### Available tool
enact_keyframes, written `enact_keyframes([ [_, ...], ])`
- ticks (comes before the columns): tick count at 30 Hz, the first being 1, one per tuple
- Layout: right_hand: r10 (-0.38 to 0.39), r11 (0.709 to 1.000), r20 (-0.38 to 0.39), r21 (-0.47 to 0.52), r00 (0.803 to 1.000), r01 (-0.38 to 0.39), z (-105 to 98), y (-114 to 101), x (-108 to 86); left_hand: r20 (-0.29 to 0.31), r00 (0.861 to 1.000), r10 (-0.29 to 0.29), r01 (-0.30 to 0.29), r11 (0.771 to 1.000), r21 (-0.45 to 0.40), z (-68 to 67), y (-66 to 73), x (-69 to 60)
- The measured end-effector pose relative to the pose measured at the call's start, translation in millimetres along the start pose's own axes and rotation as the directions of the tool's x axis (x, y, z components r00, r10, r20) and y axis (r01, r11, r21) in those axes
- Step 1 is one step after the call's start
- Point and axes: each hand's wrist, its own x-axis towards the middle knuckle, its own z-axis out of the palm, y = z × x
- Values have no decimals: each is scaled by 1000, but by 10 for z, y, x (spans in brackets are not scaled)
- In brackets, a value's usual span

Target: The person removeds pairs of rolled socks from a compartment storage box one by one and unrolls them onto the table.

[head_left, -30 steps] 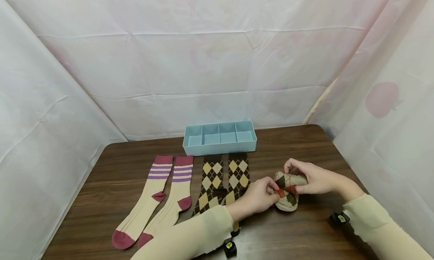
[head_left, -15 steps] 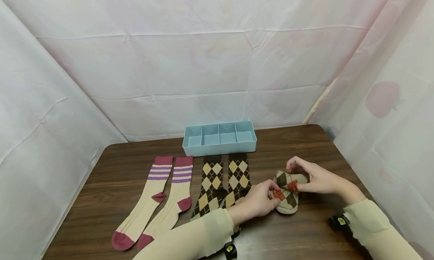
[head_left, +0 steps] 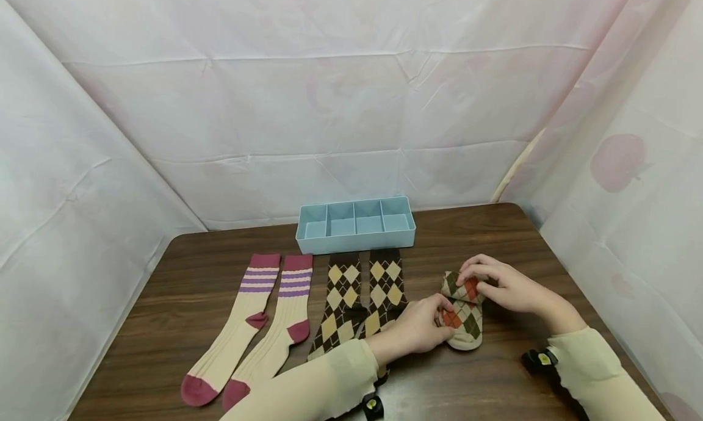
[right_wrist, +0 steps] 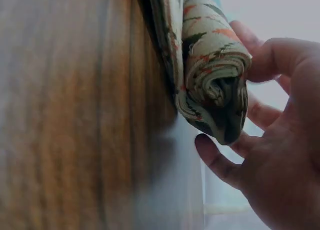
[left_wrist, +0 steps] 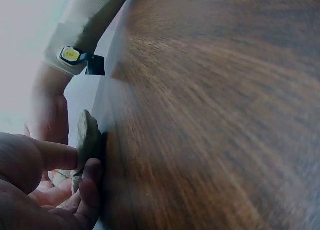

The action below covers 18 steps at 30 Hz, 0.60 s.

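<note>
Beige argyle socks (head_left: pixel 465 323) with red and green diamonds lie at the table's right, partly rolled up from the far end. My left hand (head_left: pixel 420 324) pinches their left edge between thumb and fingers. The right hand (head_left: pixel 508 287) curves its fingers over the rolled part; in the right wrist view, the spiral end of the sock roll (right_wrist: pixel 217 84) shows its layers, with one fingertip apart from it. Just left lie two dark brown argyle socks (head_left: pixel 343 296), partly covered by my left hand and sleeve.
Behind the socks stands a light blue organizer box (head_left: pixel 356 243) with several compartments, bare inside. Two cream socks (head_left: pixel 236 341) with maroon toes and purple stripes lie flat at the left. White fabric curtains (head_left: pixel 351 104) border the wooden table (head_left: pixel 165 299).
The beige argyle socks have flattened out near me, with the roll now lying at their far end. My right fingers have shifted onto the roll's top; the left hand stays nearly in place.
</note>
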Motion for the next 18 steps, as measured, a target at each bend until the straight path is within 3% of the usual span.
enact_keyframes([
  [7,67,996,84,59,994,-73,-45,16,14,31,1000,-1,2,1000,-18,-6,8,-13],
  [13,180,975,152,101,972,-197,-89,26,110,35,999,-3,4,1000,-23,-23,15,-28],
  [18,230,961,170,118,958,-252,-121,59,153,45,999,-1,4,999,-54,-33,7,-30],
])
